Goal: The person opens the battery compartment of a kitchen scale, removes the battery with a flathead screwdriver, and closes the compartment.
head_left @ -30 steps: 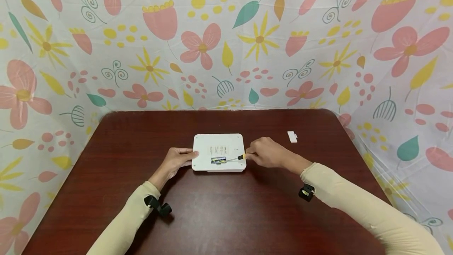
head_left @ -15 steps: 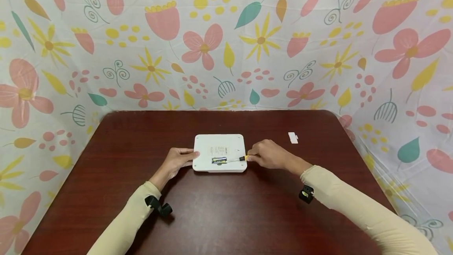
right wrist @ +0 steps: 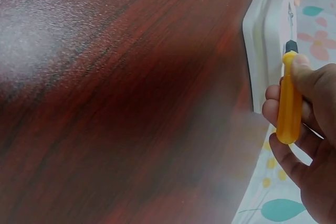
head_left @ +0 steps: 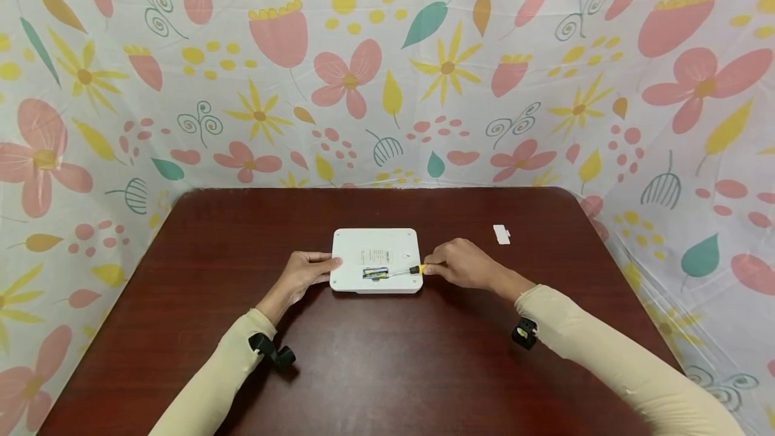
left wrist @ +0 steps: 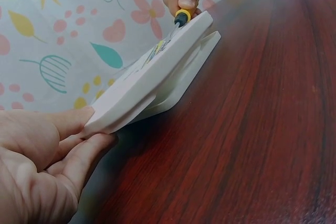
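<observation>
A white flat device (head_left: pixel 351 254) with rounded corners lies with its printed label up, its battery slot uncovered. Batteries (head_left: pixel 375 274) show in that slot. My left hand (head_left: pixel 301 271) pinches the device's left edge, thumb on the upper face and fingers below, as the left wrist view shows. In my right hand (head_left: pixel 463 263) is a screwdriver (right wrist: pixel 290 103) with a yellow handle and black collar, held between thumb and fingers. Its metal shaft lies low across the white face, the tip at the right end of the batteries.
A small white battery cover (head_left: pixel 501 234) with a tab lies on the dark red wooden table (head_left: pixel 387 362), right of the device. Behind the table hangs a flower-printed cloth (head_left: pixel 387 86). Black wrist cameras sit on both sleeves.
</observation>
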